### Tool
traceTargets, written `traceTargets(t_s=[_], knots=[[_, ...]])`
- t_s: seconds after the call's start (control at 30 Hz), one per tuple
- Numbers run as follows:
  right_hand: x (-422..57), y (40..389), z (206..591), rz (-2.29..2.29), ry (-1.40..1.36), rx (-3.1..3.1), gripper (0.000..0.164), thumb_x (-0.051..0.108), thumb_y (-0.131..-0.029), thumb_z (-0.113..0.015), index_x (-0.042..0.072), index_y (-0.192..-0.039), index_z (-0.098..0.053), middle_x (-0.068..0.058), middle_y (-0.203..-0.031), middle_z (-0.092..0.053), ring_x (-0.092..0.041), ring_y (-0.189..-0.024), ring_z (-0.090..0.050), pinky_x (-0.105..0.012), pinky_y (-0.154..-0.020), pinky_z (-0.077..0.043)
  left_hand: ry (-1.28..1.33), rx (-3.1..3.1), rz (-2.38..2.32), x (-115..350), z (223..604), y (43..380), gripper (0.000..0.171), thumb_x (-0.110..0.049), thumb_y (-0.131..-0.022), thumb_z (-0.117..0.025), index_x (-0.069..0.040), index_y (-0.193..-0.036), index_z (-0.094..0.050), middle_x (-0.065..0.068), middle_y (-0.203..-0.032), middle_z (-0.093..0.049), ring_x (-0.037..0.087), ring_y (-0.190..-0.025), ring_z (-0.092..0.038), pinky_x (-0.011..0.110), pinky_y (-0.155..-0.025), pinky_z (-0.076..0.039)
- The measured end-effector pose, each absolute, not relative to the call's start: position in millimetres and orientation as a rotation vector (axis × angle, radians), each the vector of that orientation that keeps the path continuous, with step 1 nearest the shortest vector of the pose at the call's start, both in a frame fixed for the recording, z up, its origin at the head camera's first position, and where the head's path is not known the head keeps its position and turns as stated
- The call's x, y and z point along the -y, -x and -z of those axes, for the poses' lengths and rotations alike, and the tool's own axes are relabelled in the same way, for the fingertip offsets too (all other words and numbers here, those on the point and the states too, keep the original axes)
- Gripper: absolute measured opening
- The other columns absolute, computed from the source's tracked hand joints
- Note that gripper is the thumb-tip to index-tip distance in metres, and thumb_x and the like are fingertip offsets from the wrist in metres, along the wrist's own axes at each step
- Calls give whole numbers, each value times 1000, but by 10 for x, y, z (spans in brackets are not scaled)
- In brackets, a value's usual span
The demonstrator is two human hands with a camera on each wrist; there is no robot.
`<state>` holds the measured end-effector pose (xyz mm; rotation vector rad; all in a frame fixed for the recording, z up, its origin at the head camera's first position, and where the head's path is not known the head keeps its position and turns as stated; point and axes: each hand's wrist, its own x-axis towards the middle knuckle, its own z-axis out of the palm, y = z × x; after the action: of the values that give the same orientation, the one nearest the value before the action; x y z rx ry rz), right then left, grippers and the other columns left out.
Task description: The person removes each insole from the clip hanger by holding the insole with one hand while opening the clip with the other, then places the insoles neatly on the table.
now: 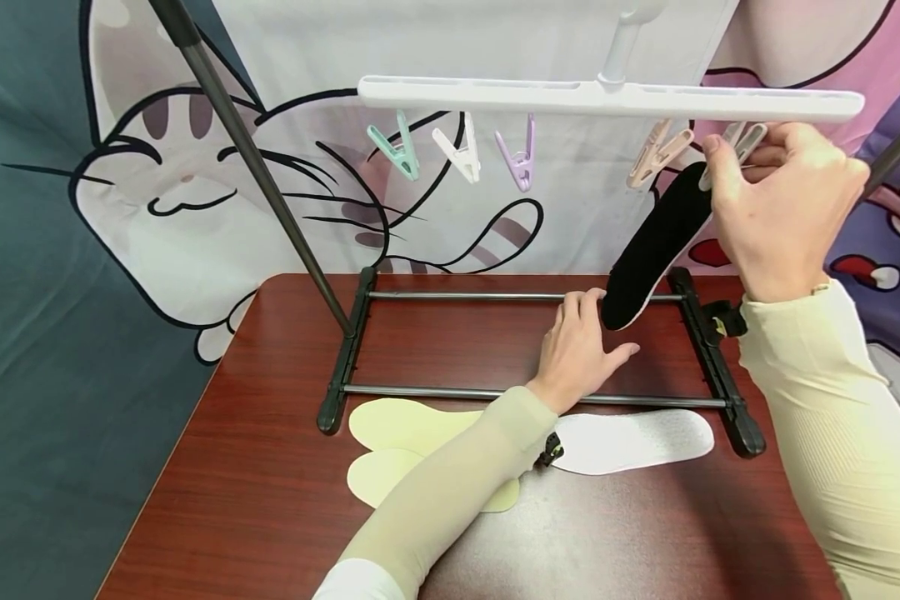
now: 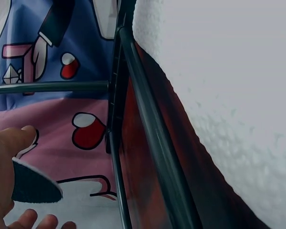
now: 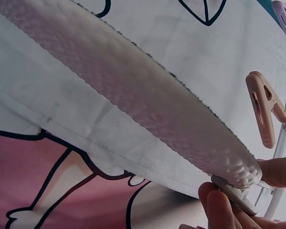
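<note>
In the head view a black shoe insole (image 1: 656, 250) hangs slanted at the right. Its upper end meets a grey clothespin (image 1: 742, 143), which my right hand (image 1: 791, 204) pinches under the white hanger bar (image 1: 495, 96). The right wrist view shows the insole's white, dimpled underside (image 3: 148, 100) running to the grey clothespin (image 3: 233, 195) between the fingers. My left hand (image 1: 577, 346) is beside the insole's lower end, thumb and fingers spread. In the left wrist view the insole's dark tip (image 2: 35, 183) shows near that hand (image 2: 2, 171); whether they touch, I cannot tell.
Green, white, purple and beige clothespins (image 1: 656, 154) hang from the bar. A black-ended metal frame (image 1: 720, 371) stands on the brown table (image 1: 255, 467). Before it lie a white insole (image 1: 637, 442) and pale yellow insoles (image 1: 390, 421). A slanted pole (image 1: 270, 183) rises at left.
</note>
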<state>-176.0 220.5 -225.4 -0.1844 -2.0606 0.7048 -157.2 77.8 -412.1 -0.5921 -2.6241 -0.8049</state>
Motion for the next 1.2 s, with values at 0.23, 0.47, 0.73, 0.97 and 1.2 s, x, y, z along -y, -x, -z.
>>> traceTargets(t_s=[0.23,0.47,0.73,0.97,1.2], knots=[[-2212,1752,2259,-716,160,2044,44,43,-87,-68,2,-98,-80,-19,-89,-74,33,-59,-33,-5,-69,-29,631,2576,739,-818,4107,1563,74,-51,-82,-79,-13,-136,-47,2,-119,-51,14,-106,-56,22,-72,-53],[-2212,1746,2265,-706,153,2042,44,41,-88,-68,-1,-93,-80,-21,-86,-74,32,-58,-33,-6,-69,-28,658,2506,746,-824,4111,1565,60,-42,-84,-80,-13,-128,-52,0,-112,-55,12,-98,-57,22,-70,-52],[-2216,1729,2268,-703,143,2034,43,39,-86,-69,-2,-89,-79,-21,-84,-73,32,-57,-32,-7,-67,-26,685,2423,813,-816,4133,1567,42,-26,-87,-76,-13,-121,-55,-3,-106,-57,9,-93,-60,23,-62,-51],[-2204,1723,2251,-703,149,2033,40,35,-87,-67,-3,-88,-79,-20,-83,-73,31,-56,-33,-7,-62,-25,693,2401,870,-805,4139,1546,33,-18,-87,-73,-13,-116,-57,-2,-102,-58,9,-90,-61,24,-63,-50],[-2211,1732,2256,-697,120,2010,35,31,-88,-65,-1,-87,-78,-16,-80,-75,30,-57,-35,-6,-60,-26,708,2356,891,-797,4132,1538,34,-11,-81,-70,-11,-113,-58,-1,-99,-59,11,-87,-61,24,-64,-50]])
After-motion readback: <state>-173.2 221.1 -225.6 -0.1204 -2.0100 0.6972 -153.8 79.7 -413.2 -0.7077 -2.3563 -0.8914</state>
